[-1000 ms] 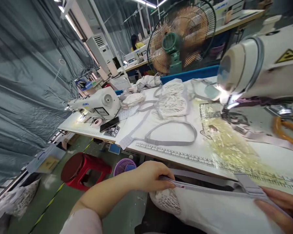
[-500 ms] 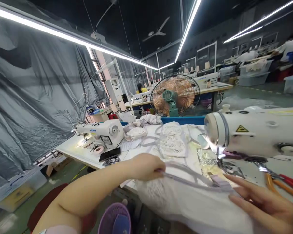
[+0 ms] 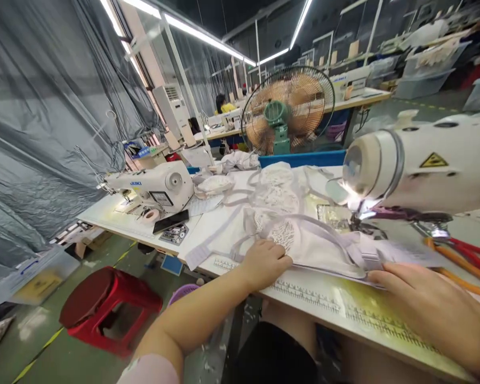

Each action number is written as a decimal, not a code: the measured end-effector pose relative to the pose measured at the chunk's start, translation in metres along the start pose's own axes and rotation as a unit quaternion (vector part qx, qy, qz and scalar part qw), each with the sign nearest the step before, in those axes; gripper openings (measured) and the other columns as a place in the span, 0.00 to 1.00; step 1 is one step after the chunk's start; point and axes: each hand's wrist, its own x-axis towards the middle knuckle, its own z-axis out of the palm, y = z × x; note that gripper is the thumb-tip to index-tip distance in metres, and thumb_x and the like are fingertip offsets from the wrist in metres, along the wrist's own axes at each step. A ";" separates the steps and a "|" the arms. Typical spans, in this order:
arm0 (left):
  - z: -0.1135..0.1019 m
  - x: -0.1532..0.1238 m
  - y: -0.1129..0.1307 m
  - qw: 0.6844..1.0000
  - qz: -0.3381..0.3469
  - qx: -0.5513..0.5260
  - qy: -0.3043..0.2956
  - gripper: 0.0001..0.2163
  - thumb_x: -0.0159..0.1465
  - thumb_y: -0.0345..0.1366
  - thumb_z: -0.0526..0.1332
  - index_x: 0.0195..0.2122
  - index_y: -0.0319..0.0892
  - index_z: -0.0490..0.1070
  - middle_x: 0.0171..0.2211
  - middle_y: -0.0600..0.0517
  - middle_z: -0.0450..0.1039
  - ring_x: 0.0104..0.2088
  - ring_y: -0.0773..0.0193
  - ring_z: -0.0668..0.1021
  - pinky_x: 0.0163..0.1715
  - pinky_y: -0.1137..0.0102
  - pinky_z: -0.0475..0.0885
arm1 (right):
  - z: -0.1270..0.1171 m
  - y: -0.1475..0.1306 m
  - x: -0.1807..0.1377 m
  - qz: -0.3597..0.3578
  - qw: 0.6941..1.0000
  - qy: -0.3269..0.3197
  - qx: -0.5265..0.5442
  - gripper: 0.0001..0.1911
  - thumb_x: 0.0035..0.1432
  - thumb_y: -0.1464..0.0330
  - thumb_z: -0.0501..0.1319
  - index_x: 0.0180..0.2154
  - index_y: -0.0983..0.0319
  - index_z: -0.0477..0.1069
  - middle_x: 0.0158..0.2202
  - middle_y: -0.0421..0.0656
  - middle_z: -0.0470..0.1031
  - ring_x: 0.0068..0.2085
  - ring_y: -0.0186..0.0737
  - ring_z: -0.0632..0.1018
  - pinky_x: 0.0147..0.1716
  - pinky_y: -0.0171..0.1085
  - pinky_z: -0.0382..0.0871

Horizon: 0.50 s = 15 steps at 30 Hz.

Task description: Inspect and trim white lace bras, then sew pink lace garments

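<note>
"From the head view, what has just changed?"

"The white garment (image 3: pixel 320 248) is down on the table (image 3: pixel 210 226). It lies along the near edge, partly over the printed ruler (image 3: pixel 304 294), its grey strap (image 3: pixel 328 226) looping across the top."

"And the hands?"

"The left hand (image 3: pixel 267 261) is closed, fingers curled over the garment's near edge beside the lacy part. The right hand (image 3: pixel 432 304) is at the other end, thumb and fingers close together by the strap's grey end. Whether they pinch or only press, I cannot tell."

"What does that mean for the work?"

"The tabletop seems to bear most of the weight now, so I judge the hands are free to straighten the edge between them. The right end is near the lit sewing machine (image 3: pixel 432 160), but not under its needle."

"How does the earlier frame differ?"

"Half a second back, the garment is blurred and raised, drooping past the table's edge, and the right fingers are more spread. Now both hands are lower in the view, the red stool (image 3: pixel 112 309) shows far more fully, and the purple basket (image 3: pixel 183 292) is mostly behind the left forearm. The similar pieces (image 3: pixel 278 192) farther back look unmoved."
</note>
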 end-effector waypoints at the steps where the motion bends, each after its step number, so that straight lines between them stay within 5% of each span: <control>1: 0.008 -0.003 0.006 1.000 -0.013 -0.019 0.007 0.07 0.65 0.32 0.52 0.32 0.42 0.68 0.31 0.51 0.68 0.33 0.62 0.69 0.34 0.67 0.63 | 0.002 -0.001 -0.009 0.018 1.000 -0.022 0.007 0.14 0.54 0.72 0.48 0.34 0.60 0.72 0.33 0.47 0.72 0.36 0.46 0.72 0.32 0.42 0.65; 7: 0.006 -0.023 0.011 0.991 -0.019 -0.070 0.116 0.11 0.66 0.29 0.47 0.41 0.42 0.68 0.39 0.47 0.70 0.40 0.62 0.70 0.42 0.65 0.65 | -0.008 -0.016 -0.009 0.049 0.998 -0.033 -0.014 0.20 0.60 0.65 0.45 0.32 0.64 0.74 0.33 0.51 0.69 0.36 0.49 0.71 0.35 0.44 0.64; 11: 0.001 -0.037 0.014 0.993 -0.013 -0.052 0.103 0.11 0.65 0.27 0.46 0.36 0.40 0.68 0.33 0.48 0.70 0.34 0.65 0.71 0.36 0.68 0.68 | -0.014 -0.025 -0.005 0.118 0.992 -0.019 -0.039 0.22 0.59 0.62 0.44 0.32 0.61 0.76 0.37 0.52 0.68 0.34 0.49 0.69 0.30 0.43 0.64; 15: 0.002 -0.036 0.017 0.992 -0.038 -0.083 0.088 0.12 0.65 0.29 0.46 0.44 0.37 0.67 0.42 0.44 0.70 0.45 0.61 0.71 0.46 0.63 0.68 | -0.011 -0.030 -0.010 0.153 0.988 -0.001 -0.009 0.22 0.58 0.60 0.44 0.34 0.62 0.74 0.32 0.47 0.66 0.28 0.43 0.69 0.19 0.37 0.58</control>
